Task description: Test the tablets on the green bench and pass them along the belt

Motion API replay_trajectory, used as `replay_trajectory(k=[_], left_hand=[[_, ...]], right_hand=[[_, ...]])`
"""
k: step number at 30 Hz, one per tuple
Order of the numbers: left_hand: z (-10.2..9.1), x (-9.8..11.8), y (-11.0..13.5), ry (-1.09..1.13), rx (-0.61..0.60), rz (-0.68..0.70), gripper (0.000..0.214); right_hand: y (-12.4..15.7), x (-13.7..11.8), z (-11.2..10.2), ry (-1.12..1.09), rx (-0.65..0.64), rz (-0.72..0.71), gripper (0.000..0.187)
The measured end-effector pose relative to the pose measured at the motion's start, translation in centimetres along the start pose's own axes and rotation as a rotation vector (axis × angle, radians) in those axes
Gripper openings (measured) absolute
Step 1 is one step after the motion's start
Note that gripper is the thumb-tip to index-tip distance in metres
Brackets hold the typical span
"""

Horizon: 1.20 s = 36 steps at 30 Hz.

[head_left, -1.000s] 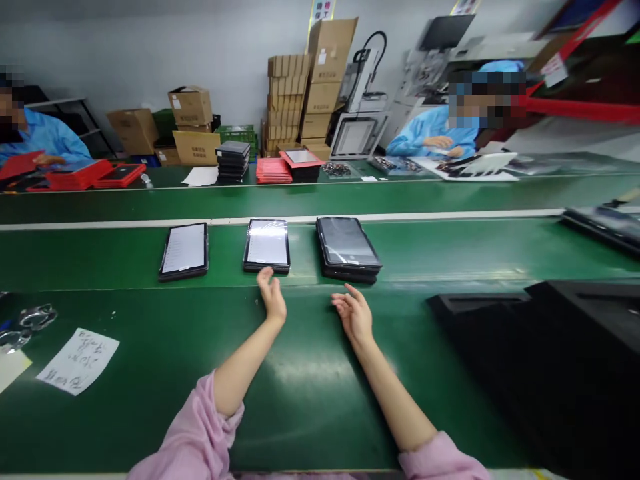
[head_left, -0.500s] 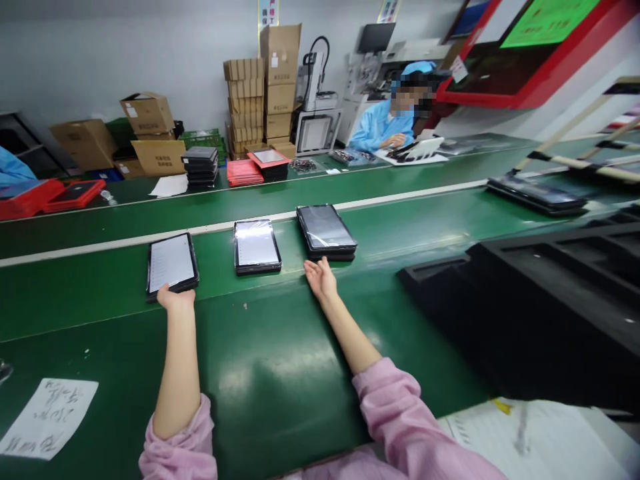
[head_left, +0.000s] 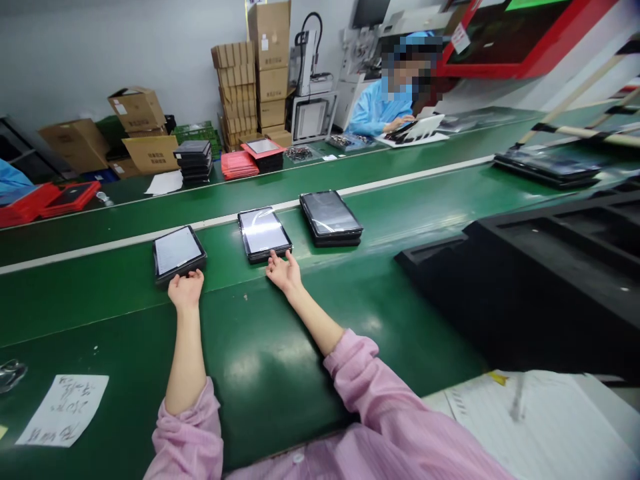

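Three flat tablets or tablet stacks lie in a row on the green work surface. My left hand [head_left: 186, 291] is palm up at the near edge of the left tablet [head_left: 178, 252], its fingers loosely bent against that edge and not closed round it. With fingers apart, my right hand [head_left: 284, 271] touches the near edge of the middle tablet [head_left: 264, 232], whose screen is lit white. A dark-screened tablet stack [head_left: 330, 217] sits to the right, apart from both hands.
A black tray-like rack [head_left: 500, 287] takes up the right side. Papers [head_left: 540, 420] lie at the lower right, and a handwritten sheet [head_left: 65, 408] at the lower left. Across the belt sits a person in blue [head_left: 370, 110]. More dark tablets [head_left: 547, 167] lie at the far right.
My right hand has moved left from the dark-screened stack to the middle tablet. My left hand has drawn back slightly at the left tablet's edge, which is turned a little. The view has shifted.
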<state>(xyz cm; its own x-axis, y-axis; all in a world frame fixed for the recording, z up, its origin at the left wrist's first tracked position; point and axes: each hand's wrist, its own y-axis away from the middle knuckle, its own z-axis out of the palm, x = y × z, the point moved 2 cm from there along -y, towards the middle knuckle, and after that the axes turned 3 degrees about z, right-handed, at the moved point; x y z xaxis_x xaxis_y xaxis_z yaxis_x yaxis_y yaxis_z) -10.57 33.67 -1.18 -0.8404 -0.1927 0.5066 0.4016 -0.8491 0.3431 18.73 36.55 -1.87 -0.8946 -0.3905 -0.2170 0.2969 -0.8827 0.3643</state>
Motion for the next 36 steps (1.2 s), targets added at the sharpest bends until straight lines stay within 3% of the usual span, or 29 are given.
replay_trajectory(k=[5,10,15,19,23,24,26,28,30,33,36], left_hand=[[0.4,-2.1,1.9,-0.086,-0.112,-0.104,0.008],[-0.6,-4.4,6.1,-0.211,-0.165,-0.177,0.015],[-5.0,-5.3,13.5,-0.308,-0.146,-0.188,0.015],[-9.7,-4.6,21.5,-0.512,-0.123,-0.185,0.020],[-12.1,-2.2,27.2,-1.068,-0.308,-0.405,0.035],[-12.1,-1.4,27.7,-1.244,-0.352,-0.365,0.034],[-11.5,-0.2,27.6,-1.518,-0.345,-0.071,0.027],[-10.2,0.4,26.6,-1.605,-0.280,0.331,0.023],[-9.0,0.0,25.2,-1.588,-0.288,0.591,0.028],[-8.0,-1.2,23.0,-1.577,-0.406,0.661,0.028],[-7.9,-1.7,21.9,-1.557,-0.465,0.609,0.027]], right_hand=[[1.1,0.1,-0.9,0.099,-0.167,0.019,0.027],[5.1,1.3,-2.4,0.289,-0.188,0.158,0.032],[13.7,2.7,-6.7,0.482,-0.207,0.233,0.029],[21.9,2.1,-10.3,0.673,-0.083,0.227,0.029],[28.2,-0.3,-10.8,1.276,-0.012,0.317,0.032],[29.0,-0.9,-10.3,1.467,-0.020,0.299,0.030],[29.4,-1.8,-8.4,1.787,-0.001,0.133,0.028],[28.1,-1.8,-6.2,2.007,0.033,-0.124,0.032],[26.0,-0.7,-4.3,2.174,-0.043,-0.373,0.030],[22.7,2.0,-2.7,2.338,-0.301,-0.579,0.036],[21.1,3.0,-2.8,2.403,-0.362,-0.639,0.034]])
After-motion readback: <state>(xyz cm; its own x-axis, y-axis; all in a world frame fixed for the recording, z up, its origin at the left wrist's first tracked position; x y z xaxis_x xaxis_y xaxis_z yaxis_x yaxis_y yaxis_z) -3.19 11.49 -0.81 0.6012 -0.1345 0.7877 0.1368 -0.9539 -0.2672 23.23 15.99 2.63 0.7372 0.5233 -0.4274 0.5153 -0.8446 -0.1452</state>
